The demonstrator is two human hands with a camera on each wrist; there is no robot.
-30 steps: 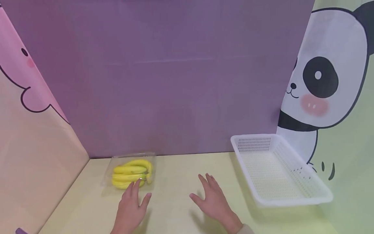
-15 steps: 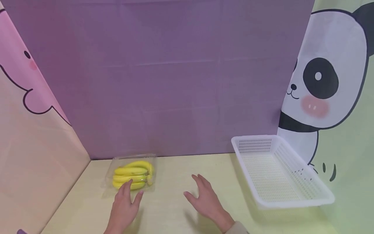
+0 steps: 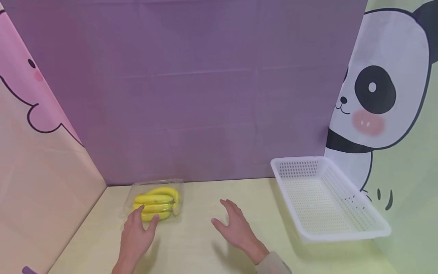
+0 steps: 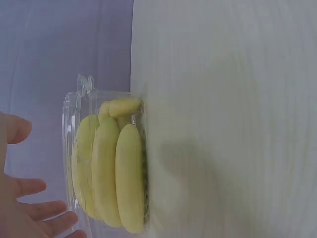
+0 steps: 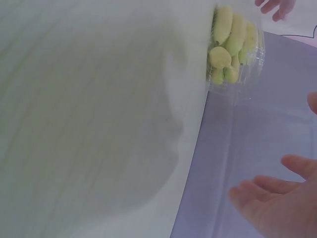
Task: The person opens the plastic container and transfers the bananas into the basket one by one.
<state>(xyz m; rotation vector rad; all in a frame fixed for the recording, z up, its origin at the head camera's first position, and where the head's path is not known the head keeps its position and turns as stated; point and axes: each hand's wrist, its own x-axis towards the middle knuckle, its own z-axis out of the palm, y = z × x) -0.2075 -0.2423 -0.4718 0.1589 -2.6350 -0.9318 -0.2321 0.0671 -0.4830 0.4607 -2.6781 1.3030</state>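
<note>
– How are the left hand [image 3: 134, 236] and the right hand [image 3: 237, 229]?
– Both are released, with the fingers spread above the table [image 3: 191, 243].
– And where are the bananas [image 3: 157, 207]?
– They lie just beyond the left hand, inside the clear plastic box [image 3: 136, 189]; the right wrist view shows a gap between this hand and the box.
– Which way do they point?
– Their long axis runs sideways across the left hand's front, and one banana bends round the others' ends, on the right hand's side.
– And another container?
– Right of the right hand is the white basket [image 3: 315, 205], its holed bottom visible. Behind stands the purple backdrop [image 3: 205, 99].
</note>
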